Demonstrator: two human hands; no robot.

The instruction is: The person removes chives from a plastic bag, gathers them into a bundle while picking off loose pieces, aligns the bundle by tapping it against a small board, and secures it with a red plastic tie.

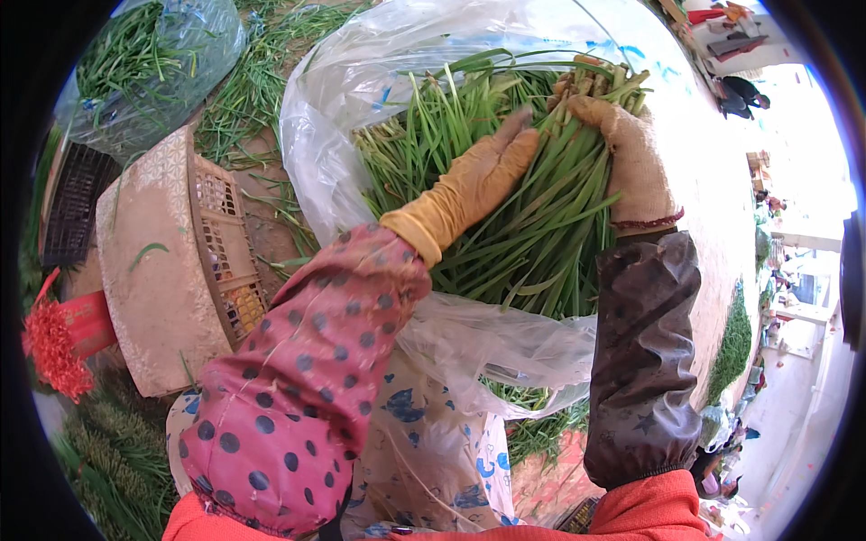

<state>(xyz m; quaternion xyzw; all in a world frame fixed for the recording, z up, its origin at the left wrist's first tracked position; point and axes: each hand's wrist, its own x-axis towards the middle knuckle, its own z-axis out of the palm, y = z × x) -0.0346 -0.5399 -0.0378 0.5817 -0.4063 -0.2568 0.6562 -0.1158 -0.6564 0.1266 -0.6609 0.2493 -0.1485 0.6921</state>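
A bunch of long green leafy stalks [534,237], like garlic chives, lies over the mouth of a clear plastic bag [314,142]. My right hand [632,145], in a beige knit glove, is closed around the pale stem ends at the top of the bunch. My left hand [484,169] wears a yellow rubber glove with dirty fingertips. It lies along the left side of the bunch, fingers stretched out and thumb apart, without a grip. More greens [440,115] fill the bag behind it, their cut ends facing left.
A worn board [155,270] with a patterned edge stands at left beside a plastic basket [226,250]. Red strips [57,348] hang by it. Another bag of greens [159,67] is at upper left; loose leaves [250,101] litter the floor. A person [741,95] is far right.
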